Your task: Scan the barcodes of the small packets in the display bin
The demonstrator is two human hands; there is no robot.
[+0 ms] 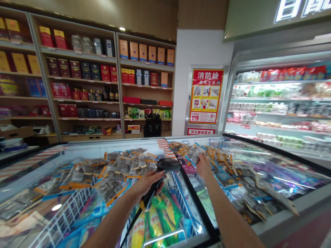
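My left hand (148,186) is wrapped round the handle of a black barcode scanner (168,164), whose head points to the right. A dark cord runs down from its grip. Further right, my right hand (203,166) pinches a small flat food packet (195,153) with a blue edge, tilted toward the scanner. Beneath both hands is the glass top of a chest freezer (192,193). Many similar packets (134,162) with orange and blue edges lie in piles on the glass to the left, and more packets (219,158) lie around my right hand.
Under the glass are white wire baskets (74,210) and green-and-yellow bags (157,224). A black frame bar divides the freezer top. Shelves of boxes (85,70) stand behind, with a red fire-hydrant sign (206,96) on the wall and a lit refrigerated display (279,103) at right.
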